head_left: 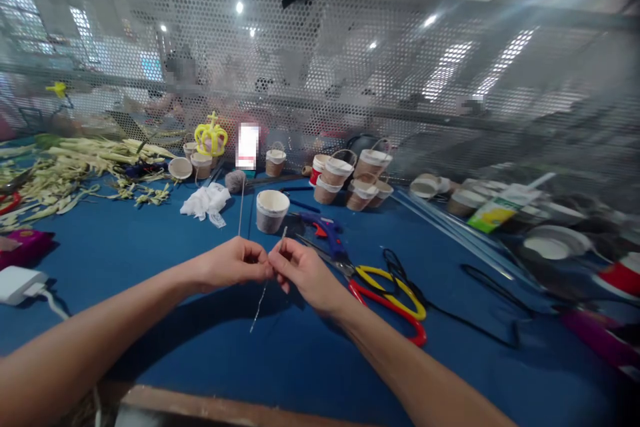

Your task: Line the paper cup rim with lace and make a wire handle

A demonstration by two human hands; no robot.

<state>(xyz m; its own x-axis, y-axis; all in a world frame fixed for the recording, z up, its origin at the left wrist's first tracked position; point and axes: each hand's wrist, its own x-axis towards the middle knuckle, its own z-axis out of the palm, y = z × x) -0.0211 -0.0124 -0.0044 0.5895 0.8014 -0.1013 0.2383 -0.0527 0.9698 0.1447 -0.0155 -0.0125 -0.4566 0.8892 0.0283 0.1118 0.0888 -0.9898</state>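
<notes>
My left hand [239, 262] and my right hand [303, 272] meet fingertip to fingertip above the blue table [210, 354]. Between my right thumb and fingers is a thin, pale twisted wire [258, 312], one end poking up above the hand and the other hanging below. A grey thread [241, 204] runs from a yarn ball [235, 181] down to my left fingers, which are pinched closed. The exact spot where thread and wire meet is hidden by the fingertips. Just beyond my hands stands a small pot [273, 211] with a white rim.
Right of my hands lie red-and-yellow-handled scissors [390, 294] and a blue glue gun [325, 232] with a black cord. Small buckets [334, 177] stack behind. Left are crumpled white tissue [206, 204], a yellow crown [211, 137], dried husks [75, 167] and a white charger [21, 285].
</notes>
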